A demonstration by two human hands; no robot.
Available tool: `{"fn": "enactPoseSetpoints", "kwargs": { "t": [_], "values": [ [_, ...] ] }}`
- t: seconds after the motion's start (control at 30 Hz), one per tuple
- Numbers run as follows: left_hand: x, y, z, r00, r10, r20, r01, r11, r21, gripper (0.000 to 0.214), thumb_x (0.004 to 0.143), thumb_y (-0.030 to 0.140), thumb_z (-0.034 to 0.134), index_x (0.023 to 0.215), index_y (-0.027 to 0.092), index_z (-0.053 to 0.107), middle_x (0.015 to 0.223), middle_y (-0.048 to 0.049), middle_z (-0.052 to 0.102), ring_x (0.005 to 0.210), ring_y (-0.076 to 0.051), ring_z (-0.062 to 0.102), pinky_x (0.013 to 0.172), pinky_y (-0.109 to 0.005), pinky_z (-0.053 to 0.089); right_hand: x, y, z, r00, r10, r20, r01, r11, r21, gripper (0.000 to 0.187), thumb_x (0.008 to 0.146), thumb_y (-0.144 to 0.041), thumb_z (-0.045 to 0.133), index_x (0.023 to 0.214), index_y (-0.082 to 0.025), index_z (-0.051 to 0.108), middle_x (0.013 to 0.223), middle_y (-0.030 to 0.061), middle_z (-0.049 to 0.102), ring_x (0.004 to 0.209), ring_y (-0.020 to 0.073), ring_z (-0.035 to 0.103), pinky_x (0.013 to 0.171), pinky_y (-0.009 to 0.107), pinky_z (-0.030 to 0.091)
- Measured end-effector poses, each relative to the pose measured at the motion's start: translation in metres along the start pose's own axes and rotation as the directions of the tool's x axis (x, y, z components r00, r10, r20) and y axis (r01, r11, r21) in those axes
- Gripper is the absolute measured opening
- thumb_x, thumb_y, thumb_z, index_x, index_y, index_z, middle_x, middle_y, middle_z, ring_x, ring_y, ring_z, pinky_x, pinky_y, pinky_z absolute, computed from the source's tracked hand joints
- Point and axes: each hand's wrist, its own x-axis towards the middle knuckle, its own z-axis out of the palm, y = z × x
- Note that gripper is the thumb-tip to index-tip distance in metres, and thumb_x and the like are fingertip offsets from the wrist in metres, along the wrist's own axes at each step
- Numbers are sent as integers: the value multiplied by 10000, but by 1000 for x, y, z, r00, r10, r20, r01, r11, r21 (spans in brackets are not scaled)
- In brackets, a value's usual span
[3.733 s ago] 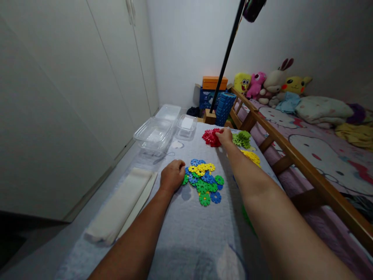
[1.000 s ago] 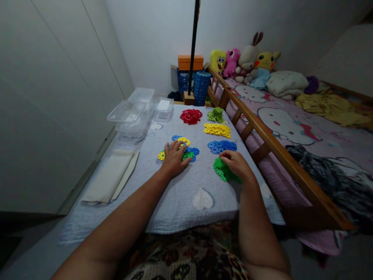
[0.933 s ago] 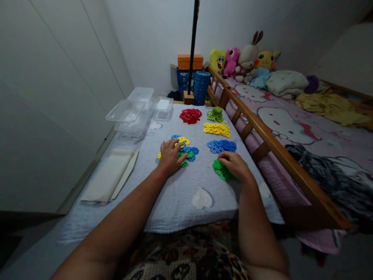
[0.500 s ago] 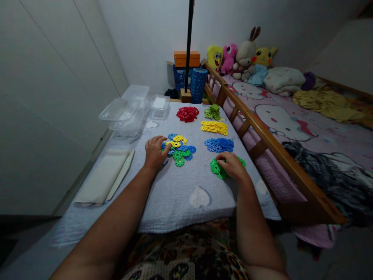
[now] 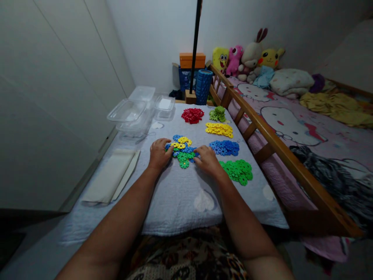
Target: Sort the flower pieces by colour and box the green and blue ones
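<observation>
A mixed pile (image 5: 182,149) of blue, yellow and green flower-shaped plastic pieces lies on the pale quilted mat (image 5: 180,194). My left hand (image 5: 159,153) rests at its left edge, fingers curled onto the pieces. My right hand (image 5: 207,160) touches the pile's right edge, fingers bent over the pieces. Sorted heaps lie to the right: dark green (image 5: 237,171), blue (image 5: 225,147), yellow (image 5: 219,130), light green (image 5: 217,114) and red (image 5: 192,115).
Clear plastic containers (image 5: 131,114) and a lid stand at the mat's far left. A folded white cloth (image 5: 110,177) lies on the left. A wooden bed rail (image 5: 271,142) runs along the right. A black pole (image 5: 194,50), boxes and plush toys stand at the back.
My right hand has left the dark green heap and moved left to the mixed pile. My left hand stays at the pile's left edge.
</observation>
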Motion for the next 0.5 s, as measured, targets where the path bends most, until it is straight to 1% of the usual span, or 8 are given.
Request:
{"fn": "enactPoseSetpoints", "kwargs": {
  "t": [0.1,0.2,0.33,0.5],
  "values": [
    [1,-2,2,1000,-17,6,17,1000,8,257,915,326,570,1110,224,701,1201,-107,716,1206,-306,624,1117,-498,444,3,-7,19,997,7,-77,-6,1000,15,318,940,-267,687,1254,-224,723,1267,122,672,1192,296,547,1042,422,422],
    [1,-4,3,999,-26,26,26,1000,15,271,910,324,567,1113,211,707,1199,-117,713,1209,-310,621,1113,-498,449,4,-6,30,992,10,-122,-7,1000,29,272,937,-241,688,1205,-254,733,1223,104,677,1173,286,539,1023,413,420],
    [2,-5,5,998,-37,41,36,999,15,264,902,321,570,1103,218,708,1195,-110,713,1205,-307,620,1110,-496,453,5,-3,31,992,15,-128,-10,999,41,205,948,-241,687,1144,-245,748,1187,97,683,1152,276,546,1003,403,417],
    [2,-7,6,998,-32,50,31,999,19,278,899,316,569,1105,197,713,1192,-125,714,1202,-318,621,1102,-506,457,5,-4,32,991,-5,-131,13,998,56,140,951,-242,695,1072,-240,765,1168,92,695,1148,269,555,997,397,418]
  ]
}}
